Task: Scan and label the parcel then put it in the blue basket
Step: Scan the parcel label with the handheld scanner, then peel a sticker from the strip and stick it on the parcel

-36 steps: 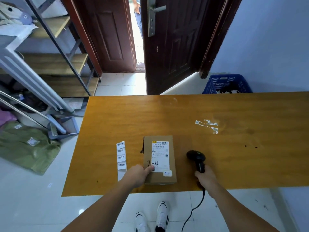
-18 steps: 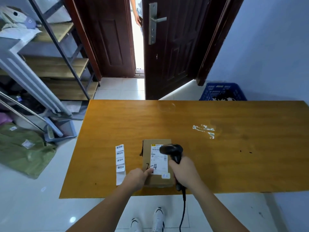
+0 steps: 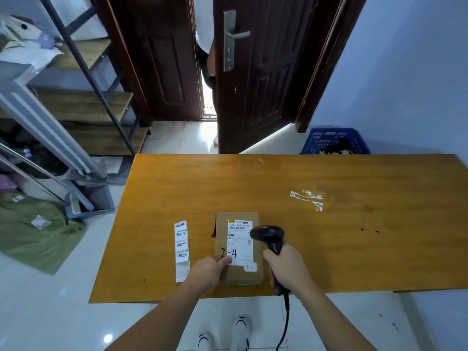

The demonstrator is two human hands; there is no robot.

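Note:
A brown cardboard parcel (image 3: 222, 239) with a white shipping label marked "2-4" lies flat near the front edge of the wooden table (image 3: 329, 249). My left hand (image 3: 209, 273) rests on the parcel's near left corner, thumb on the label. My right hand (image 3: 286, 268) grips a black barcode scanner (image 3: 268, 236) by its handle, its head over the parcel's right edge, level with the label. A strip of small white stickers (image 3: 181, 247) lies just left of the parcel. The blue basket (image 3: 334, 140) stands on the floor beyond the table's far edge.
A dark door (image 3: 255, 72) stands ajar behind the table, with a person partly visible in the gap. Shelving (image 3: 83, 102) and a green bag (image 3: 38, 236) fill the left side. Tape residue (image 3: 309, 198) marks the tabletop. The scanner cable (image 3: 285, 323) hangs off the front edge.
My right hand lifted the scanner from the table right of the parcel and brought it over the label, then drew it slightly right. The left hand stayed on the parcel.

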